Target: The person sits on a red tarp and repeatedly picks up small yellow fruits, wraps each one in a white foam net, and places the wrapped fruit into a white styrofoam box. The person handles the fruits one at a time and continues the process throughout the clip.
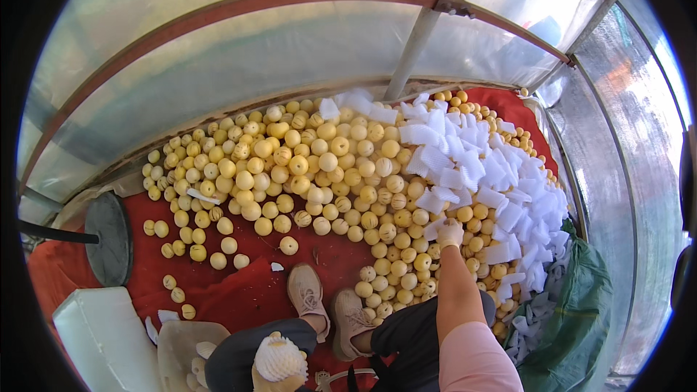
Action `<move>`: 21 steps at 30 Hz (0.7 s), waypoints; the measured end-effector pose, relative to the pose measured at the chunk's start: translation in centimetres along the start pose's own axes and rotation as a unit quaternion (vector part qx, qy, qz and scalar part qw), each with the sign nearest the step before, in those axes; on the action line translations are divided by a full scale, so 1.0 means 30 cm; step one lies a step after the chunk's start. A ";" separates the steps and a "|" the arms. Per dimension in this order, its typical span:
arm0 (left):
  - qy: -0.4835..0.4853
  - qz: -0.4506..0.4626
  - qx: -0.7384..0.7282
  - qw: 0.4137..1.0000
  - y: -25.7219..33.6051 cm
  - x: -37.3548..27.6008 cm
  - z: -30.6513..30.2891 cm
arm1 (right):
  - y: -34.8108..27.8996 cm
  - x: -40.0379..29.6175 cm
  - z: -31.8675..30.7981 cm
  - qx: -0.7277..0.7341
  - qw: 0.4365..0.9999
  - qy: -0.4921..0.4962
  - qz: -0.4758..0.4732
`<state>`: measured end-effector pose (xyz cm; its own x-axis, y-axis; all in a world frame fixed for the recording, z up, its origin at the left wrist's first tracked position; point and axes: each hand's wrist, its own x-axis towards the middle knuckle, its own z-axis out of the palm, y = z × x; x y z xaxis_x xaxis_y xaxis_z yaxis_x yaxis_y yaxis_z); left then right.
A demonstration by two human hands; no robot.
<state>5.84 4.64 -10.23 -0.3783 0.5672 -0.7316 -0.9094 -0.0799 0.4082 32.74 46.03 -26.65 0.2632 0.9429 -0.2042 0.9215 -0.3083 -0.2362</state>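
Observation:
Near the bottom edge, my left hand [279, 373] is closed around a pale yellow melon wrapped in a white foam net sleeve [279, 358]. My right arm reaches forward, and the gloved right hand [450, 233] touches a white foam net sleeve [433, 228] above the round yellow melons [328, 161]; its fingertips are small in view, so its hold on the sleeve is hard to judge. A large heap of flat white foam sleeves [471, 166] lies over the melons to the right. The melons, some with dark stripes, spread across a red cloth [261, 283].
A white foam box [106, 337] and a pale container [190, 337] with foam-sleeved items stand at lower left. Behind them is a round dark disc on a pole [109, 239]. A green sack [582, 305] holding foam sleeves lies at right. Plastic sheeting walls [261, 49] enclose the area.

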 end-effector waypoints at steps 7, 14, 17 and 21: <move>-0.103 0.221 0.393 0.887 -0.016 -0.037 -0.022 | -0.004 -0.073 -0.122 0.307 0.951 -0.034 0.005; -0.240 0.071 0.140 0.958 -0.043 -0.163 0.166 | -0.196 -0.935 -0.475 0.429 0.574 -0.589 -0.374; -0.255 -0.048 0.132 0.957 -0.069 -0.170 0.134 | -0.159 -1.079 -0.470 0.479 0.515 -0.654 -0.278; -0.420 0.107 0.266 0.861 -0.047 -0.220 0.144 | -0.140 -1.123 -0.517 0.532 0.619 -0.389 -0.426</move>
<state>10.36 4.55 -3.63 -0.0651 0.9968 -0.0472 -0.5413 0.0045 0.8408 24.44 17.51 -4.04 -0.7886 0.6015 0.1279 -0.1894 -0.0396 -0.9811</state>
